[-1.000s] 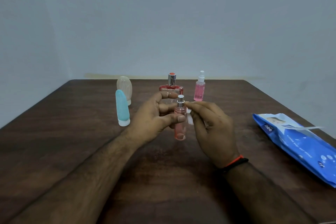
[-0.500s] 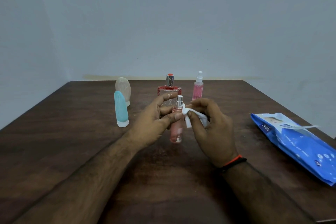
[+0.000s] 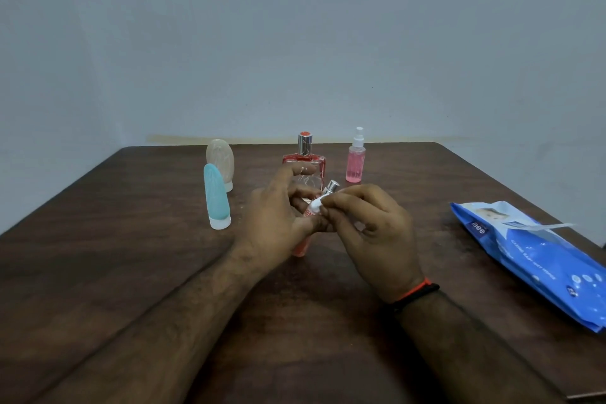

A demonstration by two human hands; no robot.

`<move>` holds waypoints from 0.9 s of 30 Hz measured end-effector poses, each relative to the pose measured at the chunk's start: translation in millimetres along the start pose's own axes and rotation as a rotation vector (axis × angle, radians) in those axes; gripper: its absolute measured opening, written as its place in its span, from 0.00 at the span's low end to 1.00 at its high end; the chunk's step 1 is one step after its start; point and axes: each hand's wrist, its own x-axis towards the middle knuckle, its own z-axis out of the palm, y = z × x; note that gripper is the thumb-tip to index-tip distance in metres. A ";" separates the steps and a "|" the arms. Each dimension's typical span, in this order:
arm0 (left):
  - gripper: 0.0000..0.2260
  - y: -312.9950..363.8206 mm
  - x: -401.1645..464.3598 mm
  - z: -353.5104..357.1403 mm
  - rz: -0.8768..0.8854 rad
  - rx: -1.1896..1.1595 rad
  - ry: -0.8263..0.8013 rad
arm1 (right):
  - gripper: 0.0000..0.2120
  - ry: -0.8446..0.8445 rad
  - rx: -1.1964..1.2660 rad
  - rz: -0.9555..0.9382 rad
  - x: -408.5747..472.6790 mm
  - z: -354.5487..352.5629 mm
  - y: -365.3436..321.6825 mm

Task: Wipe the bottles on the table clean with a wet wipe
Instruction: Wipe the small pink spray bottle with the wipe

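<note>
You are holding the slim pink glass spray bottle with the silver nozzle (image 3: 308, 223) between your hands above the middle of the dark brown wooden table (image 3: 131, 272), tilted with its nozzle leaning away to the right; your left hand (image 3: 278, 213) is clamping its body, and your right hand (image 3: 370, 233) is pinching the small white wet wipe (image 3: 315, 204) against its neck. Four more bottles are standing behind your hands: a teal silicone squeeze bottle (image 3: 216, 197), a beige silicone squeeze bottle (image 3: 220, 161) just behind it, a square red perfume bottle with a silver cap (image 3: 305, 157) and a pink plastic spray bottle with a white pump (image 3: 355, 157). One blue wipes packet (image 3: 531, 259) is lying near the right edge, its flap lifted. The near table is giving you open room
</note>
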 end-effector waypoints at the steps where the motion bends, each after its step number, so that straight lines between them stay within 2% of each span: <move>1: 0.32 -1.2 1.0 0.1 -0.009 -0.034 0.003 | 0.06 0.008 -0.001 0.008 0.3 0.0 0.4; 4: 0.31 -5.0 4.1 -2.6 -0.052 -0.199 -0.013 | 0.05 0.019 -0.026 0.023 2.0 -0.8 1.1; 10: 0.28 -8.9 5.8 -5.0 -0.080 -0.413 -0.167 | 0.06 0.043 -0.018 0.115 3.5 -2.5 0.7; 16: 0.27 -17.9 7.2 2.2 -0.065 -0.412 -0.257 | 0.05 0.028 -0.030 0.182 4.8 -1.7 2.6; 22: 0.27 -25.2 8.8 1.6 -0.097 -0.368 -0.168 | 0.05 -0.022 0.037 0.184 3.3 -0.4 2.3; 24: 0.24 -24.6 9.0 1.0 -0.126 -0.397 -0.123 | 0.06 -0.007 0.129 0.273 4.1 -1.4 0.6; 27: 0.24 -21.7 9.0 1.9 -0.163 -0.404 -0.085 | 0.08 0.116 0.399 0.616 9.9 -5.4 5.0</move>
